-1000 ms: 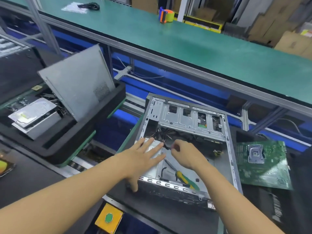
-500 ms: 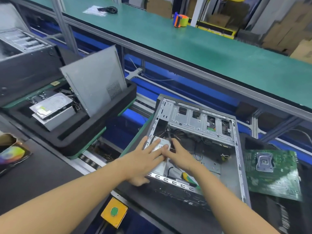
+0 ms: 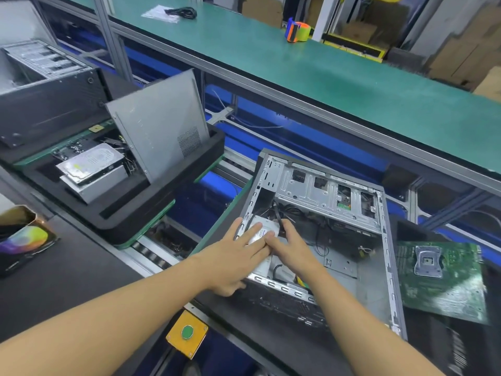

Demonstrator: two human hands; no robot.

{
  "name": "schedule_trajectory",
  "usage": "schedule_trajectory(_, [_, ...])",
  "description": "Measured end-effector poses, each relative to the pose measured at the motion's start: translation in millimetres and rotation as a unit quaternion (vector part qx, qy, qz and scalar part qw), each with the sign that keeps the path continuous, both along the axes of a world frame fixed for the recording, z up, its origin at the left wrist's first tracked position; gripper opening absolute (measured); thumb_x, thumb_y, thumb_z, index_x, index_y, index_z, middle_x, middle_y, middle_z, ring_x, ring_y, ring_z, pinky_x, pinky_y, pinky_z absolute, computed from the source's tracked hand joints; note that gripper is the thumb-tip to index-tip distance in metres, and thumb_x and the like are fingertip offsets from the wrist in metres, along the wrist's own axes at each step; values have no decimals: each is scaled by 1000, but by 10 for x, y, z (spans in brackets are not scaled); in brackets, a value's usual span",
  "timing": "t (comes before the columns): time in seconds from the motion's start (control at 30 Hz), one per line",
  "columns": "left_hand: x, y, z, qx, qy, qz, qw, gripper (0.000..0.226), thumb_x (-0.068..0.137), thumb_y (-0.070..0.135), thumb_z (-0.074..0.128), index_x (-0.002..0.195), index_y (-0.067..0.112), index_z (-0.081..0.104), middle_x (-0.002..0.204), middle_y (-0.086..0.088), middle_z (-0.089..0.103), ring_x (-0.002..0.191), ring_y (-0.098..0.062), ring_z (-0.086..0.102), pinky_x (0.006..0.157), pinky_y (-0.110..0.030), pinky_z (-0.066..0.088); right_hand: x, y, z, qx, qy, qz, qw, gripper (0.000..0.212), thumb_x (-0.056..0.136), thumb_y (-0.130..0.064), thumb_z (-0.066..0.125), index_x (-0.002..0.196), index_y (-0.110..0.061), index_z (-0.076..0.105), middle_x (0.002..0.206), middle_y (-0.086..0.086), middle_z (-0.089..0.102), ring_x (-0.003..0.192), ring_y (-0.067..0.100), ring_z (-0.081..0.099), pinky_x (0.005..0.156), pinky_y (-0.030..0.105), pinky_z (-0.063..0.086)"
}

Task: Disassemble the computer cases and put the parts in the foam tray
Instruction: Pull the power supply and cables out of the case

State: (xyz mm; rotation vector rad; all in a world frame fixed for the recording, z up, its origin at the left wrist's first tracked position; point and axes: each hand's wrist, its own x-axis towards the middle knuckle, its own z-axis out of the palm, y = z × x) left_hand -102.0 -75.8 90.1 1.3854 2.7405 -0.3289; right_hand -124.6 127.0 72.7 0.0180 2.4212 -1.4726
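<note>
An open grey computer case point(image 3: 333, 202) lies on its side in front of me. A silver hard drive point(image 3: 264, 226) sits in its near-left corner. My left hand point(image 3: 238, 253) rests flat on the drive with fingers straight and the thumb outside the case wall. My right hand point(image 3: 291, 245) lies beside it on the drive, its fingers by a black cable point(image 3: 278, 214); its grip is hidden. A black foam tray point(image 3: 122, 213) at the left holds a hard drive point(image 3: 89, 164), a metal box and a leaning grey side panel point(image 3: 160, 126).
A green motherboard point(image 3: 442, 278) lies right of the case. A yellow-green screwdriver handle point(image 3: 301, 282) shows inside the case by my right wrist. A yellow box with a green button point(image 3: 187, 333) sits at the near edge. Another case point(image 3: 48, 85) stands far left; a tape dispenser point(image 3: 298, 32) on the green bench.
My right hand has moved left from the cable end onto the drive next to my left hand. The view has shifted, so everything sits further right in frame.
</note>
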Motion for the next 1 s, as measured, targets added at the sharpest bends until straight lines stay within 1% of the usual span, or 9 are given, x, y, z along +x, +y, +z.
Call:
schedule_trajectory(0.1, [37, 13, 32, -4, 37, -7, 999, 105, 81, 57, 66, 154, 2, 15, 160, -22, 19, 151, -43, 3, 118, -64, 9, -19, 33, -35, -52, -32, -4, 998, 43, 82, -63, 65, 118, -43, 52, 118, -12, 64, 111, 13, 63, 97, 39, 52])
schedule_trajectory(0.27, [103, 76, 4, -18, 44, 31, 998, 118, 76, 55, 77, 154, 3, 6, 163, -24, 9, 150, -46, 1, 121, -59, 10, -90, 86, -82, -142, -161, 24, 976, 89, 70, -72, 76, 145, -46, 36, 147, -14, 47, 128, 13, 55, 100, 46, 53])
schedule_trajectory(0.4, [171, 80, 22, -8, 55, 35, 998, 107, 78, 47, 77, 153, 1, 16, 159, -23, 19, 150, -44, 2, 116, -65, 16, -119, 33, -123, -158, -145, 28, 976, 59, 71, -67, 79, 122, -47, 56, 128, -9, 67, 115, 14, 67, 94, 49, 56])
schedule_trajectory(0.5, [200, 87, 6, -15, 69, 49, 996, 105, 73, 39, 80, 152, 0, 22, 156, -21, 26, 150, -43, 10, 113, -67, 23, -109, 7, -140, -175, -113, 8, 978, 48, 72, -65, 80, 112, -49, 60, 121, -10, 69, 112, 17, 69, 91, 48, 58])
schedule_trajectory(0.63, [186, 103, -42, -9, 75, 64, 995, 104, 71, 23, 82, 153, 0, 22, 158, -21, 25, 149, -44, 13, 113, -66, 24, -157, -7, -131, -186, -94, -10, 978, 36, 70, -64, 81, 95, -44, 63, 123, 2, 63, 111, 20, 68, 89, 46, 59])
schedule_trajectory(0.77, [182, 134, -80, 8, 62, 78, 995, 95, 81, 27, 72, 155, 3, 17, 160, -19, 21, 151, -39, 9, 117, -63, 19, -182, -11, -130, -143, -78, -14, 987, 47, 72, -66, 76, 109, -45, 56, 126, -6, 63, 113, 15, 66, 95, 45, 57])
schedule_trajectory(0.87, [143, 109, -73, 30, 8, 63, 998, 101, 85, 56, 56, 158, 7, 5, 166, -13, 3, 152, -31, -12, 121, -58, 3, -130, 3, -43, -39, -23, -53, 998, 78, 80, -64, 70, 141, -28, 36, 146, -3, 42, 128, 17, 52, 105, 41, 48])
schedule_trajectory(0.93, [84, 42, 6, 117, -86, 60, 988, 104, 84, 71, 45, 159, 15, 1, 165, 3, -4, 151, -18, -22, 122, -47, -8, -73, 44, 44, 93, 26, -56, 994, 84, 86, -70, 56, 149, -24, 24, 152, 1, 28, 127, 23, 51, 100, 38, 44])
schedule_trajectory(1.0, [8, -6, 79, 282, -153, 104, 942, 85, 91, 59, 42, 160, 22, 7, 166, 11, 3, 150, -5, -15, 122, -37, -5, -16, 90, 205, 232, 82, -50, 968, 80, 90, -74, 40, 150, -25, 21, 151, 3, 26, 116, 30, 58, 85, 38, 44])
